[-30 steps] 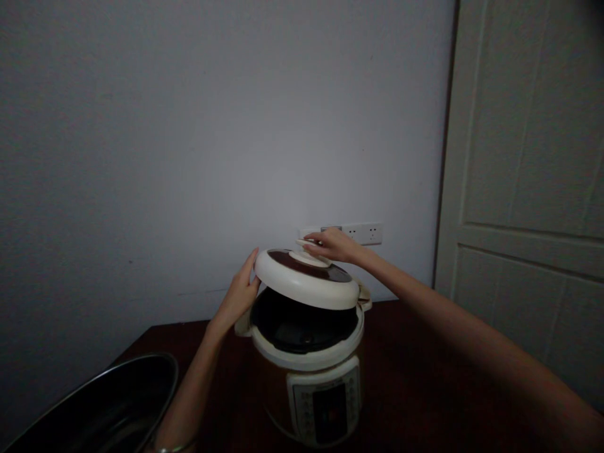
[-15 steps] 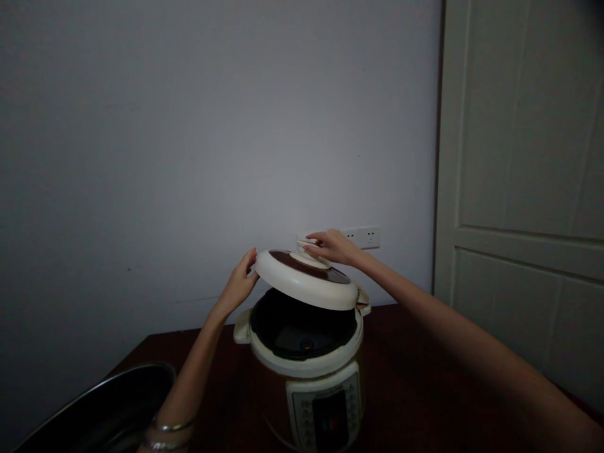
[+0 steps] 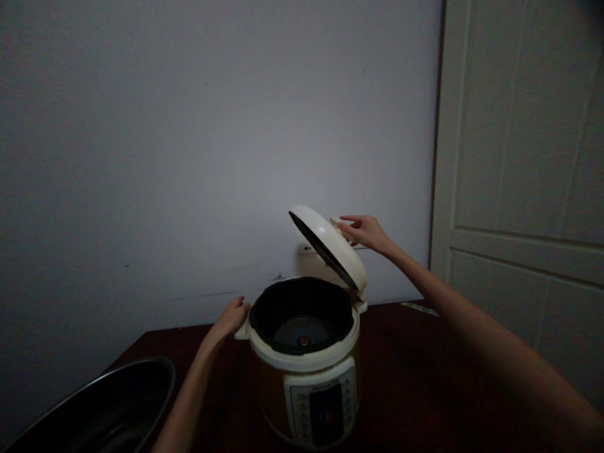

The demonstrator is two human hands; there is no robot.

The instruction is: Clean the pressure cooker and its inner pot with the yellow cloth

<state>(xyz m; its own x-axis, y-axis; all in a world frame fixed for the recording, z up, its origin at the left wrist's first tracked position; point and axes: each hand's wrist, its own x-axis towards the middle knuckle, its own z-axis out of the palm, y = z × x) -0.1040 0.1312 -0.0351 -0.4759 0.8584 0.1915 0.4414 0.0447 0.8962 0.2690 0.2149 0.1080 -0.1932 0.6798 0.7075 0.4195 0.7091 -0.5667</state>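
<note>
An electric pressure cooker (image 3: 274,390) with a white rim and a front control panel stands on the dark red table. Its white lid (image 3: 325,238) is raised and tilted steeply, still joined to the body at the right. My right hand (image 3: 363,233) is closed around the knob on top of the lid. At the left side of the rim, my left hand (image 3: 232,319) grips the side handle (image 3: 241,334); part of its fingers is hidden. The dark inner pot (image 3: 302,330) shows inside, with a small round piece at its bottom.
A large dark pan (image 3: 108,402) with a shiny rim is at the lower left. A power socket strip (image 3: 306,250) is on the wall behind the lid. A thin patterned strip (image 3: 419,308) lies at the table's back right. A pale panelled door (image 3: 519,189) stands at right.
The lid has swung up and to the right with my right hand on its knob, uncovering the pot. My left hand has left the lid's edge and come down to the side handle.
</note>
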